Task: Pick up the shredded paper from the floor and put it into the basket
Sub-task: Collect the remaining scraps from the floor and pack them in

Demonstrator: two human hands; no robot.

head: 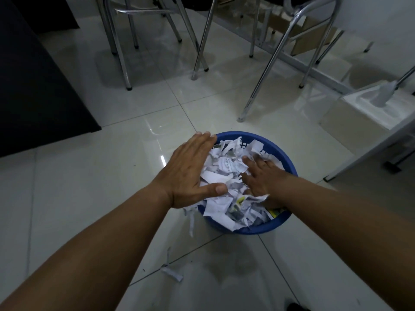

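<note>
Task looks nearly done. Most of the paper (224, 171) is already in the basket (258, 231), heaped up to the rim and a bit above it.

Left to do, as far as shown:
- One scrap (172, 272) lies on the floor (89, 187), near side, left of the basket and well apart from it.
- A few strips (190, 218) hang over the basket's near-left rim, half out.
- Tiny specks sit around the scrap, too small to tell what they are.

Hands:
- Left hand (190, 169) is flat with fingers straight and together, lying over the basket's left rim on top of the heap. It grips nothing.
- Right hand (260, 176) is flat too, fingers spread, palm down on the paper at the right side inside the basket, with some pieces curling over its near edge. It grips nothing.
- My read is that both are pressing the heap down to make room.

The basket is blue, round and upright on the floor. It holds mostly white torn pieces, a few with print or yellow bits. Its depth is not visible.

Far side: chairs (202, 41) with metal legs. Far right: a white box (359, 113).
</note>
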